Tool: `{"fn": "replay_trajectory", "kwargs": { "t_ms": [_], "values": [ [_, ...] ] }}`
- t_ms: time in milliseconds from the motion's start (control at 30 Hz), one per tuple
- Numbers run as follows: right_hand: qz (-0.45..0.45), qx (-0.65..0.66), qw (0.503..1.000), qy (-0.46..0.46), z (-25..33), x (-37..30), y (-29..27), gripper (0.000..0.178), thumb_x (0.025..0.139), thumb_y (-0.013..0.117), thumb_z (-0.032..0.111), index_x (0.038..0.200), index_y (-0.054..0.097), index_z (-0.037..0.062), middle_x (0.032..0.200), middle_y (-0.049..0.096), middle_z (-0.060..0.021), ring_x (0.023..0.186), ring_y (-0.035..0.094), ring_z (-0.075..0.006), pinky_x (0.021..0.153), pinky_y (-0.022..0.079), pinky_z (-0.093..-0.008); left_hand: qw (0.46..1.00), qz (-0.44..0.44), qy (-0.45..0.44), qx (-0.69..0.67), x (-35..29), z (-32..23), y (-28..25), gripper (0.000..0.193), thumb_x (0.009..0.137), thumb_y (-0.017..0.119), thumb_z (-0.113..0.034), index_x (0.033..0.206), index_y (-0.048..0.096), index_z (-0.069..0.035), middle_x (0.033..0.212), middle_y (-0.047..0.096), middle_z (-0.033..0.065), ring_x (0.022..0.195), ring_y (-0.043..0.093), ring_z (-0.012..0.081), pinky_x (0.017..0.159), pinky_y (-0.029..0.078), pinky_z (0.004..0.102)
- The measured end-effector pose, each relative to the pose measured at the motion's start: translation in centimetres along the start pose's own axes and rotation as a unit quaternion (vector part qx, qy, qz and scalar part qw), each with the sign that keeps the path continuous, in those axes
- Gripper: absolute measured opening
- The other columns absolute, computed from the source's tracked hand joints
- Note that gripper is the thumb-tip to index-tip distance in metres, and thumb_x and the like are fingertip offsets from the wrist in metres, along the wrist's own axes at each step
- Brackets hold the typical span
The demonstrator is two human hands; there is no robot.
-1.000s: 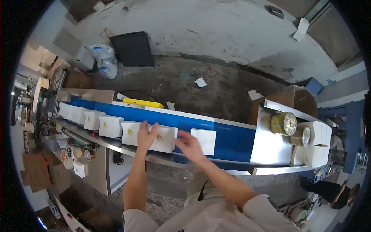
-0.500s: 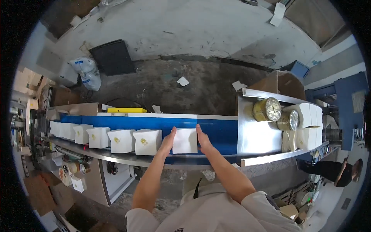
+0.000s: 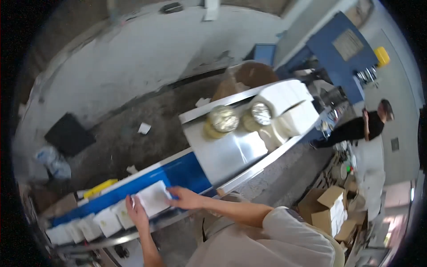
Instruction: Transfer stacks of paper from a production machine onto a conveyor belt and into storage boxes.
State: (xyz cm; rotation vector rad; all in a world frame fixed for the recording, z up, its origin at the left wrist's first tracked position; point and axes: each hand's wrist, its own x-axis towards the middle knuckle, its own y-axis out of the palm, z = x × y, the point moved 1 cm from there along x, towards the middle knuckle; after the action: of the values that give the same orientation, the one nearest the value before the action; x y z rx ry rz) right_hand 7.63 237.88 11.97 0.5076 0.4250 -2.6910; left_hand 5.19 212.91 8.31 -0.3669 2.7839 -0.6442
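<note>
A white block-shaped stack, which looks like folded paper, lies on the blue conveyor belt. My left hand is against its left side, fingers extended along it. On the opposite side my right hand touches the edge with bent fingers. The stack sits held between the two hands. To its left a row of similar white stacks lines the belt, some with faint yellow marks. Motion blur softens the hands and the stacks.
Right of the belt, a steel table bears two rolls of yellowish film and larger white stacks. A yellow bar lies along the far edge. Another person stands at the right. An open cardboard box is at the lower right.
My view has swung to the right and tilted, bringing the steel table nearer the middle. Both hands stay at the sides of the white stack, which now appears lower left and slanted.
</note>
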Motion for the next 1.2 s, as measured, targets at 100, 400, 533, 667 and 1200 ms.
{"fn": "replay_trajectory", "kwargs": {
  "t_ms": [100,400,533,667,1200],
  "values": [
    [0.142,0.094,0.985,-0.014,4.0,-10.9,-11.6,0.057,0.092,0.063,0.034,0.133,0.048,-0.0031,0.129,0.057,-0.0141,0.116,0.054,-0.0201,0.097,0.045,-0.0326,0.981,0.125,0.034,-0.141,-5.6,-10.3,2.8,0.037,0.098,0.053,-0.027,0.12,0.056,0.002,0.11,0.062,0.0117,0.099,0.059,0.0173,0.087,0.047,0.0298],
    [-0.534,0.026,0.844,-0.036,-1.0,-34.5,-41.1,0.035,0.09,0.065,0.023,0.114,0.063,-0.0017,0.1,0.068,-0.0106,0.089,0.063,-0.0153,0.079,0.051,-0.0286,0.863,0.457,-0.1,-0.19,-16.5,-25.2,29.0,0.05,0.092,0.063,-0.032,0.126,0.052,0.004,0.119,0.06,0.0146,0.111,0.058,0.0219,0.095,0.046,0.0338],
    [-0.631,-0.059,0.773,0.003,-12.5,-39.3,-55.1,0.049,0.092,0.061,0.032,0.123,0.057,-0.0052,0.115,0.063,-0.0184,0.105,0.06,-0.0211,0.09,0.047,-0.0329,0.807,0.482,-0.275,-0.202,-19.1,-27.6,38.6,0.075,0.088,0.064,-0.044,0.136,0.037,0.008,0.127,0.05,0.0229,0.117,0.052,0.031,0.104,0.04,0.0402],
    [-0.501,0.012,0.865,0.031,-18.7,-38.7,-61.4,0.061,0.094,0.054,0.044,0.127,0.052,-0.0072,0.119,0.061,-0.0194,0.112,0.057,-0.0244,0.097,0.041,-0.0321,0.794,0.453,-0.356,-0.193,-21.5,-28.4,43.4,0.074,0.082,0.068,-0.053,0.127,0.05,0.002,0.121,0.057,0.0124,0.114,0.053,0.0233,0.101,0.039,0.0406],
    [-0.32,0.133,0.935,0.077,-18.0,-39.0,-62.4,0.074,0.092,0.045,0.06,0.129,0.053,-0.0035,0.1,0.064,-0.0173,0.08,0.065,-0.021,0.062,0.054,-0.0314,0.883,0.452,-0.083,-0.099,-30.1,-37.7,51.1,0.04,0.093,0.063,-0.032,0.119,0.057,-0.003,0.111,0.061,0.0045,0.094,0.06,0.012,0.078,0.051,0.0282]
  ]
}}
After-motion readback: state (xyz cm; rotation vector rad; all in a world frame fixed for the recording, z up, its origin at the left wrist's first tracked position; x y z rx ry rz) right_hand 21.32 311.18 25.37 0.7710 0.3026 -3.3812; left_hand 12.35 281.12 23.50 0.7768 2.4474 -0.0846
